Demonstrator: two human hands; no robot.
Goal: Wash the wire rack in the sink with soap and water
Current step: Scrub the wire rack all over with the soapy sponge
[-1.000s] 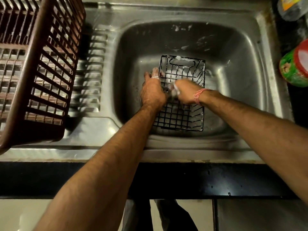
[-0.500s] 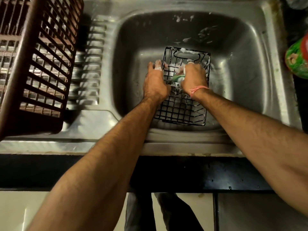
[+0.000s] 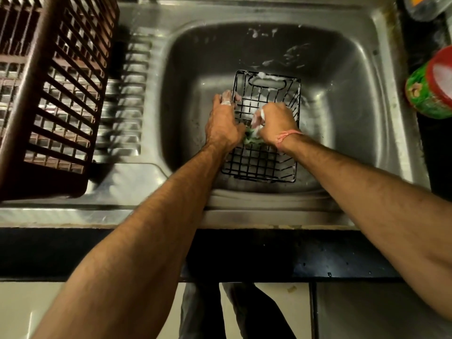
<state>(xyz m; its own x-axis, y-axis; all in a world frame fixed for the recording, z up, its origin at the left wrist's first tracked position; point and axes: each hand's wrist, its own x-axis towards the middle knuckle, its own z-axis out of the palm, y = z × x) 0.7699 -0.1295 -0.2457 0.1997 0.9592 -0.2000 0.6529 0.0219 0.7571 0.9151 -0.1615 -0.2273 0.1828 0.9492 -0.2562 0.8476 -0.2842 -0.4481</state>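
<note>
Black wire rack (image 3: 263, 162) with a grid floor and a far handle slot lies in the stainless steel sink basin (image 3: 195, 77), streaked with white foam. Soapy fingers (image 3: 226, 96) of the left hand (image 3: 223, 126) curl over its left rim, gripping it. Inside it, the right hand (image 3: 277, 124) clenches a green scrub pad (image 3: 252, 139) against the wires. One brown slatted plastic basket (image 3: 46, 94) stands on the left drainboard; one green, red-lidded jar (image 3: 431, 90) sits far right.

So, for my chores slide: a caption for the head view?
Left hand steadies a soapy wire rack in the sink while the right hand scrubs it.
</note>
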